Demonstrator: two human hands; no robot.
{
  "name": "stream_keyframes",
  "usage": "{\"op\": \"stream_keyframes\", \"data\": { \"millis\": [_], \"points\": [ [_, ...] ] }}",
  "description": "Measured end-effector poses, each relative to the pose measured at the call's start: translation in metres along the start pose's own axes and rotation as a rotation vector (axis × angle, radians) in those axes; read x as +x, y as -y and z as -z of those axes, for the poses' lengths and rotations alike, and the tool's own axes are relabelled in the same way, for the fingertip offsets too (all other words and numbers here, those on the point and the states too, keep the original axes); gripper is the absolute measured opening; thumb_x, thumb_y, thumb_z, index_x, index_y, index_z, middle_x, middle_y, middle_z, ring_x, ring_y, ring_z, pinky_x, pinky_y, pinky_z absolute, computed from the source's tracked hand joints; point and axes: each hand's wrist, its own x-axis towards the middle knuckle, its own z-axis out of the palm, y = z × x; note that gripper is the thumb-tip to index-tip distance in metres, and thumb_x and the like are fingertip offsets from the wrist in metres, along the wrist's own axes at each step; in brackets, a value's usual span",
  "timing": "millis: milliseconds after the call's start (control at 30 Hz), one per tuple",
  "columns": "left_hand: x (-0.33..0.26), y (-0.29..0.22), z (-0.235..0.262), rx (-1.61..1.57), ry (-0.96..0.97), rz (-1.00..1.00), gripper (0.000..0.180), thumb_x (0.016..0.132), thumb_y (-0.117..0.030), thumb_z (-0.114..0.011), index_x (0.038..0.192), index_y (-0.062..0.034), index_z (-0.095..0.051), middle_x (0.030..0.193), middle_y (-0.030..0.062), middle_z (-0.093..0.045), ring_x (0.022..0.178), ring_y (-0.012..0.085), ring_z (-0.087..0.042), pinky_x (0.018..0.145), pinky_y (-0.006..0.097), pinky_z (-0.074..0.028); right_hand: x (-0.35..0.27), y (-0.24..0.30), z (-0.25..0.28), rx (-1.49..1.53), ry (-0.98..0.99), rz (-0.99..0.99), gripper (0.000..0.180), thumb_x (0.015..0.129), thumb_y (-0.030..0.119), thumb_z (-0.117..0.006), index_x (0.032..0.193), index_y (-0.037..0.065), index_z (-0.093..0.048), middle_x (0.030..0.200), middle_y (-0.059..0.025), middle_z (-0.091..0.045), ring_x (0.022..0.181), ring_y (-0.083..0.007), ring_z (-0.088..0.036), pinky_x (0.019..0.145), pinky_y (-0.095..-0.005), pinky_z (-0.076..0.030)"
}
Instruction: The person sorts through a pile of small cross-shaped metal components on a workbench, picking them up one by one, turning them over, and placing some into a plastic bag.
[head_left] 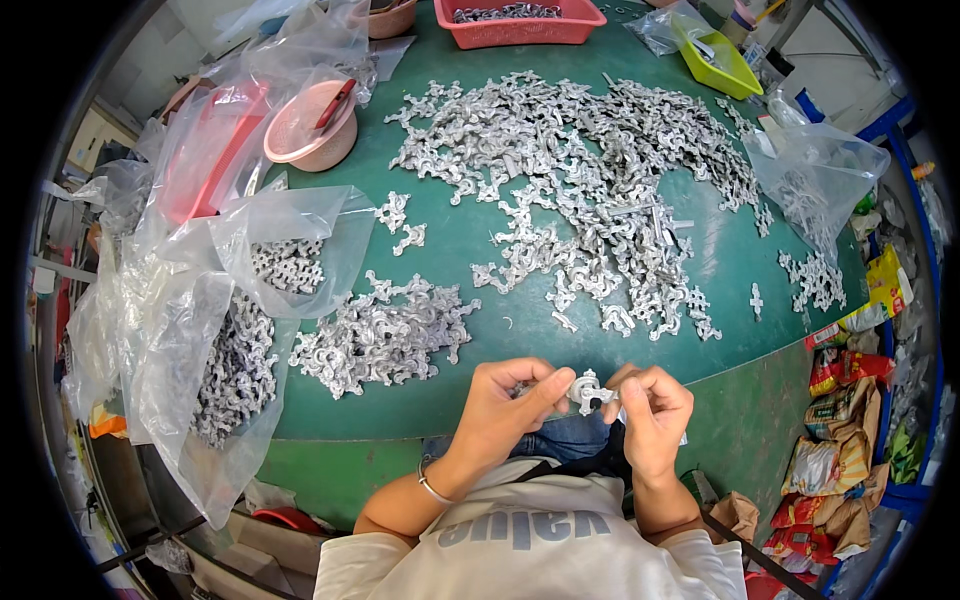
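Observation:
At the near edge of the table, my left hand [512,402] and my right hand [652,412] are close together. Between them is a small silver cast metal part [588,391] with a rounded body and short arms. My left thumb and fingers pinch one side of it, and the fingertips of my right hand grip the other. Some grey shows inside the curled left fingers, too hidden to name. Beyond my hands spreads a big heap of similar metal parts [560,150], and a smaller pile [385,335] lies to the left.
Clear plastic bags [160,330] holding more parts cover the table's left side. A pink bowl [312,140] contains a red-handled tool. At the back are a red tray [520,32] and a yellow-green basket [725,70]. Another bag [820,170] lies at right, near shelving [915,300].

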Motion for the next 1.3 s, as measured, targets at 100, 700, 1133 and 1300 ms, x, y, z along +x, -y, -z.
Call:
{"op": "stream_keyframes", "data": {
  "millis": [100, 700, 1133, 1300],
  "points": [
    [0.0, -0.001, -0.001, -0.022, 0.006, 0.011, 0.023, 0.086, -0.014, -0.058, 0.069, 0.0005, -0.058, 0.064, 0.0036, -0.055, 0.047, 0.0027, -0.036, 0.039, 0.018, -0.024, 0.0, 0.0, 0.0, 0.049, 0.005, -0.022, 0.016, 0.086, -0.001, -0.051, 0.07, -0.003, -0.052, 0.066, -0.0086, -0.054, 0.056, -0.0113, -0.05, 0.052, -0.023, -0.04],
    [-0.01, -0.041, 0.095, 1.127, -0.837, -0.466, 0.015, 0.078, -0.007, -0.064, 0.071, 0.0051, -0.059, 0.058, 0.0124, -0.055, 0.05, 0.0171, -0.047, 0.051, 0.029, -0.039, 0.046, -0.033, 0.018, -1.042, -0.016, 0.338, 0.022, 0.066, 0.005, -0.071, 0.085, 0.0, -0.061, 0.086, -0.0108, -0.056, 0.082, -0.0289, -0.051, 0.072, -0.0353, -0.042],
    [-0.02, -0.034, 0.077, 0.998, -0.852, -0.664, 0.006, 0.075, 0.001, -0.064, 0.081, 0.0014, -0.061, 0.065, 0.0095, -0.057, 0.054, 0.0168, -0.052, 0.055, 0.027, -0.042, 0.046, -0.02, 0.018, -0.844, 0.264, -0.079, 0.006, 0.073, 0.002, -0.065, 0.077, 0.0, -0.061, 0.071, -0.0093, -0.06, 0.055, -0.0164, -0.052, 0.052, -0.0289, -0.041],
    [-0.027, -0.039, 0.063, 0.936, -0.736, -0.645, 0.008, 0.074, 0.002, -0.064, 0.081, 0.0009, -0.062, 0.066, 0.0098, -0.057, 0.055, 0.0177, -0.053, 0.054, 0.027, -0.042, 0.087, -0.011, 0.017, -0.353, 0.523, -0.428, 0.002, 0.077, 0.002, -0.061, 0.078, 0.001, -0.06, 0.068, -0.0046, -0.062, 0.054, -0.0064, -0.051, 0.049, -0.0191, -0.039]
  ]
}}
